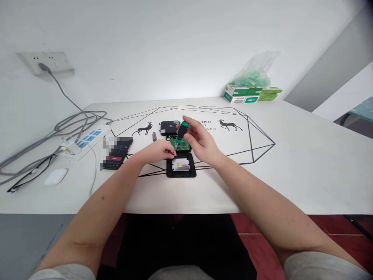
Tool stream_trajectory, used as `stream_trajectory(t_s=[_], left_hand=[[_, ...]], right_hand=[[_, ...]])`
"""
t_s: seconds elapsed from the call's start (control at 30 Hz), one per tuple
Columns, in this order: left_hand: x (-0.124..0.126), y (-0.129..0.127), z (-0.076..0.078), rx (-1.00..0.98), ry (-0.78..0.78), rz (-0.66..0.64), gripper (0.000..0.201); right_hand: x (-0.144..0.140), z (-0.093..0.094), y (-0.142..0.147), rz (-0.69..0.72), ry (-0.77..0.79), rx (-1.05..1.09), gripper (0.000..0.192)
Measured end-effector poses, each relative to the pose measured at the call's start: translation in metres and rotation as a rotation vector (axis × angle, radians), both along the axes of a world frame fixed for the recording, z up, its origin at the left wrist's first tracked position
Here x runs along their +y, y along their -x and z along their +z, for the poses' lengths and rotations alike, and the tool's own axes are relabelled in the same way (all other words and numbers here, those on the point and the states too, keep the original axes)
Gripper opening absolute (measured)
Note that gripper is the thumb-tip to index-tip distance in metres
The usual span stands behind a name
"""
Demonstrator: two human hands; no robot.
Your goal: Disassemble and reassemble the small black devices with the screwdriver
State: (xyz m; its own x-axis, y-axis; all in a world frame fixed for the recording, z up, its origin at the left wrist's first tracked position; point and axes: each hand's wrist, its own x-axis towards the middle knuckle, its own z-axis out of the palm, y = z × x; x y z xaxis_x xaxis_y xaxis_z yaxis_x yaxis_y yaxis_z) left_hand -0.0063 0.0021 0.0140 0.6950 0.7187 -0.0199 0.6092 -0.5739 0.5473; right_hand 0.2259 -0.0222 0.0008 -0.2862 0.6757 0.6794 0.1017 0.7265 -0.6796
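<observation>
My right hand (201, 140) is wrapped round the green and black handle of a screwdriver (183, 129). Its thin shaft slants down and left over a green circuit board (183, 145). Beside the shaft's lower end, my left hand (159, 151) is closed in a pinch at the board's near left edge; what the fingertips hold cannot be made out. Just in front of the board lies an open black casing (193, 171) with a silvery plate and a small yellowish square inside. Behind the board rests a black box-shaped cover (168, 127), partly hidden by my right hand.
Left of the board lies a small screwdriver (154, 136). Farther left are a phone (119, 153), a power strip (91, 139) with grey cables, glasses (32, 173) and a white case (56, 176). Green and white boxes (243, 92) with a plastic bag stand at back right.
</observation>
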Motion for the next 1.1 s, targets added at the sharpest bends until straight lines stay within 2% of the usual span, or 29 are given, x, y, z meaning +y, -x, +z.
stream_trajectory(t_s=[0.2, 0.67, 1.1], left_hand=[[-0.0014, 0.0012, 0.0023, 0.022, -0.001, -0.021, 0.015], [-0.0048, 0.0012, 0.0039, 0.028, 0.075, -0.068, 0.015], [-0.0051, -0.0007, 0.0046, 0.045, 0.072, -0.040, 0.017]], right_hand=[[-0.0008, 0.0023, 0.0004, -0.014, 0.009, -0.009, 0.060], [-0.0036, -0.0019, 0.0063, -0.088, -0.092, -0.045, 0.048], [-0.0099, 0.0012, 0.0089, -0.122, -0.107, -0.098, 0.046]])
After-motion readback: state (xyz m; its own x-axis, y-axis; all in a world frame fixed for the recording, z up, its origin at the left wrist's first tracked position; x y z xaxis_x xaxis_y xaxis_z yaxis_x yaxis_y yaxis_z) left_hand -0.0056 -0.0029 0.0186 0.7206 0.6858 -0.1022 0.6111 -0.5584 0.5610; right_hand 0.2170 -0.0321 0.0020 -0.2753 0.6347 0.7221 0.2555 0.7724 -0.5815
